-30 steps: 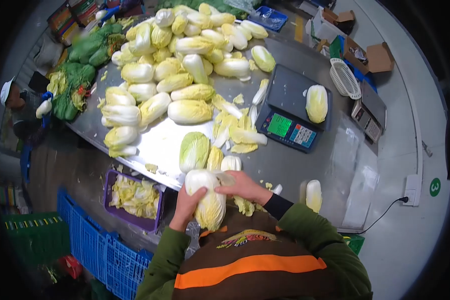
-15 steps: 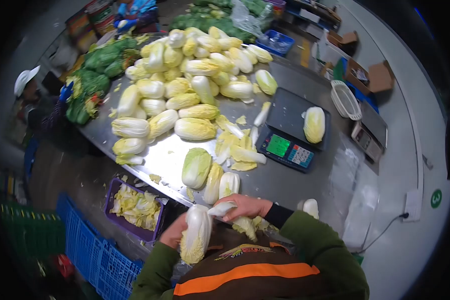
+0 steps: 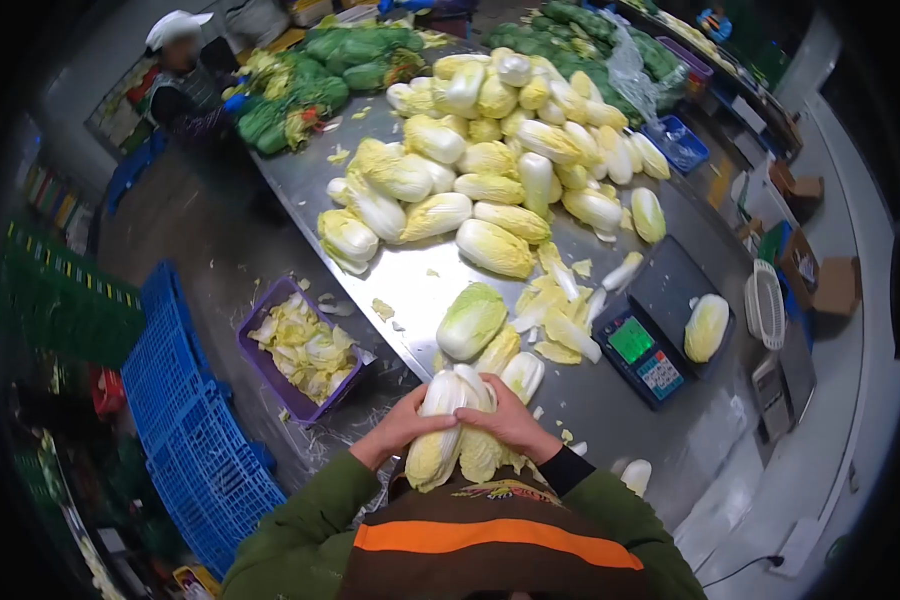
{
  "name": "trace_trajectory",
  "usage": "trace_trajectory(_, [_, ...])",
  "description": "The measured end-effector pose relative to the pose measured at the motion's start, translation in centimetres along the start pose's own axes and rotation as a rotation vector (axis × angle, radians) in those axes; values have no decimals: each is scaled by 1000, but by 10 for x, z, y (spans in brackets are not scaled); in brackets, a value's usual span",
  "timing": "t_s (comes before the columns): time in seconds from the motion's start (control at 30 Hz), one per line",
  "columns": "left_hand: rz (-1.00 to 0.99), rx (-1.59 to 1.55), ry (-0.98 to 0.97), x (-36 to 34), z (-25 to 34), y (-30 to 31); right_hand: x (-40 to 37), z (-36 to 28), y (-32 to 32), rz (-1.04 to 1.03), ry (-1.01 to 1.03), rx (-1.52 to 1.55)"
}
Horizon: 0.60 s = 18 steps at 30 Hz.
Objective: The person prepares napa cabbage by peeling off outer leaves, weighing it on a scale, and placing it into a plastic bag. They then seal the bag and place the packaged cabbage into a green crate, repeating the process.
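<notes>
The right hand (image 3: 511,421) no longer pulls a leaf; its grip and the left hand's (image 3: 398,431) now clasp the napa cabbage (image 3: 437,445).

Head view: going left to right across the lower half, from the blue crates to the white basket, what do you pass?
blue crates → purple bin of leaf trimmings → left hand → held cabbage → right hand → scale → white basket
</notes>
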<state>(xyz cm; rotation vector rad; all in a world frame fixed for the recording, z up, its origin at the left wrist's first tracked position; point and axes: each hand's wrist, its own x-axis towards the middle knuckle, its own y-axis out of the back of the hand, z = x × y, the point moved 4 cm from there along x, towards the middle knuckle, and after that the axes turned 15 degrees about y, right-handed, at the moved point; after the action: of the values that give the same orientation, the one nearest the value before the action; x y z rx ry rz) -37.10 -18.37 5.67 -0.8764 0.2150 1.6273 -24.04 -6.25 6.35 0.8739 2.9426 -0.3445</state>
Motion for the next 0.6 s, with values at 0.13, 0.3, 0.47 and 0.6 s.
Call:
trace_trajectory(0.13, [-56,-332,-2,10,25,48,55,-6,-17,-94,-94,101])
trace_trajectory(0.3, [3,-190,-39,-7,49,128,129,14,-58,-249,-77,-100])
trace_trajectory(0.47, [-218,-109,151,-92,71,212,183,-14,-119,-894,88,-239])
trace_trajectory(0.6, [-409,-434,-496,-170,70,246,238,-46,-157,-1019,-36,-43])
